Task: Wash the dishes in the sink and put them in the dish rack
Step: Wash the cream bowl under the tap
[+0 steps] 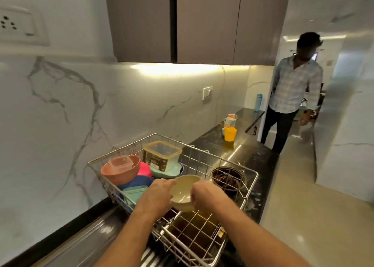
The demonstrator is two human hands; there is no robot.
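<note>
Bowl (pixel 185 192) sat between both sets of fingers, over the rack (pixel 251 177). I had left hand (pixel 155 196) and right hand (pixel 204 194) curled, pinching opposite rim edges. Looked light, rigid plastic, probably wet and slippery; rim was the best hold.

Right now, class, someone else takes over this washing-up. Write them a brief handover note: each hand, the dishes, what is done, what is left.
Left hand and right hand both grip the rim of the cream bowl, held over the wire dish rack.
Already racked: pink bowl, clear lidded container, dark bowl, coloured lids at the left.
Left: set the cream bowl in the bare near section. The sink is out of view, so check it for more dishes.
</note>
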